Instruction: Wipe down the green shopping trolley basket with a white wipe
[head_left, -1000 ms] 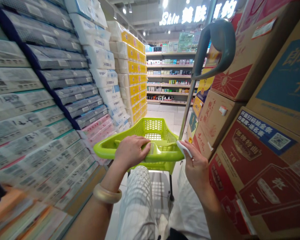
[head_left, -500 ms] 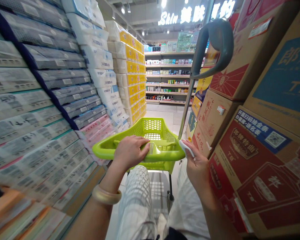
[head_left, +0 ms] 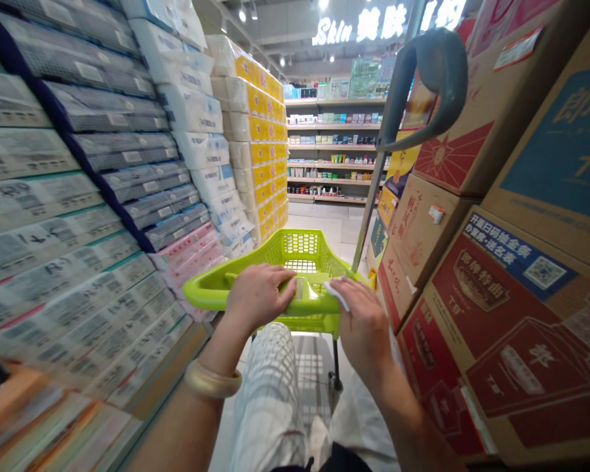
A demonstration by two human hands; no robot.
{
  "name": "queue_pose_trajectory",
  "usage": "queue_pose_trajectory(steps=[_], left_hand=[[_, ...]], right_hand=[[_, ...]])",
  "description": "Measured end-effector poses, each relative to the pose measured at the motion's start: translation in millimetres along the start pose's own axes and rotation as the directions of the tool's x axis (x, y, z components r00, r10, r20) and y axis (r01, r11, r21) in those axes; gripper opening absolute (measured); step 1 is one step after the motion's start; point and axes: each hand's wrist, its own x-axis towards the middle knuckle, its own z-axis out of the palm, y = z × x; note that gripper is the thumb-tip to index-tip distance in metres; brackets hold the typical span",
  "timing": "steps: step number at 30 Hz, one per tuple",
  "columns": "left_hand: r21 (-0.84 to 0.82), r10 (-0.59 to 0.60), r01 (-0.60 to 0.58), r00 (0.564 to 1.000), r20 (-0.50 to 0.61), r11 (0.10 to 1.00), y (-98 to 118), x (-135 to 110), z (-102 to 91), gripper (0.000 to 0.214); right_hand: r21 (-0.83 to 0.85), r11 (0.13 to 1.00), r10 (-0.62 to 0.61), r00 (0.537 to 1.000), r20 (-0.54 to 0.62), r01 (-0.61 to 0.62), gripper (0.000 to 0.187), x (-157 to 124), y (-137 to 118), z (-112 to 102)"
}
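A lime-green shopping cart [head_left: 209,296] stands right in front of me, its perforated basket facing away. My left hand [head_left: 260,295] is wrapped over the middle-left of the cart's handle; a gold bangle [head_left: 213,379] circles that wrist. On the handle's right part lies my right hand [head_left: 366,321], pressing a folded white wipe [head_left: 337,294] against the green plastic. Most of the wipe is hidden under the fingers. A metal pole with a grey loop handle [head_left: 456,85] rises from the cart's right side.
Stacked packs of tissue [head_left: 258,154] form a wall on the left. Piled cardboard boxes [head_left: 511,328] crowd close on the right. Shelves of small goods [head_left: 334,147] stand across the end of the aisle, beyond a pale tiled floor [head_left: 319,211].
My right hand has slid left along the handle with the wipe, from its right corner toward the middle. My left hand has kept its place on the handle.
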Motion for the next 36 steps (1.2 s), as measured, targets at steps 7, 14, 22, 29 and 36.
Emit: queue_pose_trajectory(steps=[7, 14, 22, 29, 36], left_hand=[[-0.022, 0.006, -0.007, 1.000, -0.005, 1.000, -1.5, -2.0, -0.3, 0.034], [-0.029, -0.003, 0.002, 1.000, -0.012, 1.000, -0.9, -0.7, 0.6, 0.034], [-0.040, 0.006, -0.006, 1.000, -0.013, 0.999, -3.2, -0.5, 0.3, 0.034], [-0.036, 0.015, -0.016, 1.000, -0.022, 0.999, -3.5, -0.2, 1.1, 0.035], [-0.030, 0.024, -0.024, 1.000, -0.016, 0.999, -7.1, -0.8, 0.1, 0.036]], right_hand=[[0.031, 0.998, -0.049, 0.996, 0.077, 0.046, 0.037, 3.3, -1.5, -3.3], [0.048, 0.997, 0.063, 0.998, -0.018, -0.062, 0.028, 1.9, 30.5, -19.4], [0.217, 0.976, -0.012, 0.999, 0.031, 0.005, 0.028, -2.9, 27.0, -14.3], [0.225, 0.947, 0.254, 0.963, -0.085, -0.230, 0.025, -5.5, 45.4, -13.2], [0.320, 0.945, 0.070, 0.998, -0.005, -0.064, 0.024, -7.6, 34.5, -16.3]])
